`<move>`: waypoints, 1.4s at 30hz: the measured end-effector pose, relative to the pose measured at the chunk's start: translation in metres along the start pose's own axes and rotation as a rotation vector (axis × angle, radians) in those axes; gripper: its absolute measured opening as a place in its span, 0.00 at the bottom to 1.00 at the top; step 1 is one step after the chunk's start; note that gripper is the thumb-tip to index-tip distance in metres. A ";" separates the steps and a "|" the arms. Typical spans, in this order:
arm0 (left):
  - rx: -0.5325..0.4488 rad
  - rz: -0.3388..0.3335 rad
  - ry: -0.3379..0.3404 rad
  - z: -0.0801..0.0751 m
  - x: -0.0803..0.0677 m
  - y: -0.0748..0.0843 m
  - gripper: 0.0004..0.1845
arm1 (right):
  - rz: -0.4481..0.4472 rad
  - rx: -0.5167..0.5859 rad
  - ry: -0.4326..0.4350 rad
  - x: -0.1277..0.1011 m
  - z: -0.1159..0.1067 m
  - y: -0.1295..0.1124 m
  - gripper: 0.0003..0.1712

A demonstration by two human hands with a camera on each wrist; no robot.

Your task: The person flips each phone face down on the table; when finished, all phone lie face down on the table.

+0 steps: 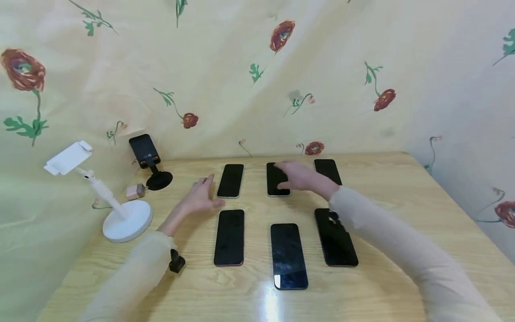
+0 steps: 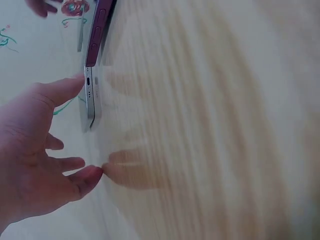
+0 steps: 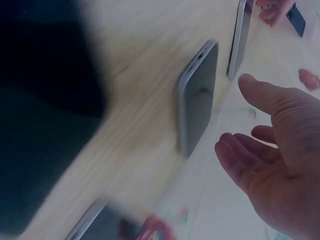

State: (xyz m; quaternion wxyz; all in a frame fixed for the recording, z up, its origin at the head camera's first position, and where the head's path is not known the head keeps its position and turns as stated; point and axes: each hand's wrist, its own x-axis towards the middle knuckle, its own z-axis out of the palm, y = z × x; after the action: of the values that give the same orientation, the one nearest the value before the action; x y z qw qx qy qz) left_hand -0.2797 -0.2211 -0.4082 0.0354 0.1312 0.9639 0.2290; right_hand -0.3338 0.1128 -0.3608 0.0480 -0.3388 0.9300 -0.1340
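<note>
My left hand (image 1: 198, 197) reaches over the wood table just left of the back-left phone (image 1: 231, 180), fingers spread. In the left wrist view its thumb and fingers stand apart beside that phone's silver edge (image 2: 90, 95), with nothing held between them. My right hand (image 1: 301, 177) hovers over the back-middle phone (image 1: 275, 180) and hides its right side in the head view. In the right wrist view the fingers are relaxed and parted, with a gap between them and the silver-edged phone (image 3: 197, 100). All the phones lie flat, dark screens up.
A front row holds a left phone (image 1: 229, 237), a middle phone (image 1: 288, 256) and a right phone (image 1: 336, 237). My right forearm crosses near the back-right phone (image 1: 327, 171). A white stand (image 1: 124, 221), a black stand (image 1: 159, 180) and a charger plug (image 1: 135, 192) are at left.
</note>
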 end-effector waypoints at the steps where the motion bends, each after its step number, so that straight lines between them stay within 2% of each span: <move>1: 0.002 -0.004 -0.013 0.000 0.002 0.001 0.55 | 0.002 -0.014 -0.018 0.011 0.002 -0.006 0.42; 4: 0.030 -0.006 -0.031 0.002 0.005 0.002 0.57 | -0.009 -0.018 -0.057 0.040 0.009 -0.023 0.41; 7: 0.059 0.021 -0.030 0.005 0.010 0.002 0.56 | -0.014 0.022 -0.080 0.064 0.015 -0.033 0.41; 12: 0.088 0.105 -0.008 0.010 0.020 0.002 0.51 | -0.022 0.103 -0.087 0.089 0.024 -0.038 0.42; 16: 0.089 0.117 -0.003 0.015 0.022 -0.004 0.49 | 0.003 0.139 -0.102 0.106 0.034 -0.043 0.42; 21: 0.075 0.081 -0.030 0.019 0.026 -0.003 0.47 | 0.059 0.202 -0.105 0.113 0.047 -0.038 0.35; 25: 0.073 0.078 -0.019 0.016 0.030 -0.002 0.46 | 0.065 0.246 -0.094 0.119 0.049 -0.033 0.35; 29: 0.081 0.074 -0.003 0.013 0.031 -0.003 0.44 | 0.062 0.317 -0.121 0.125 0.049 -0.030 0.31; 33: 0.080 0.085 -0.005 0.013 0.032 -0.003 0.43 | 0.096 0.372 -0.157 0.127 0.048 -0.026 0.27; 42: 0.030 0.079 0.024 0.015 0.031 -0.002 0.41 | 0.135 0.408 -0.160 0.130 0.050 -0.024 0.44</move>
State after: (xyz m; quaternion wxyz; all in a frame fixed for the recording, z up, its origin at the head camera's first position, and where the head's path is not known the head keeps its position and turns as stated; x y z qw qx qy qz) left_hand -0.3082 -0.2081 -0.4228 0.0126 0.1667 0.9616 0.2175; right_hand -0.4098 0.0010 -0.4024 0.1978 -0.2684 0.8975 -0.2885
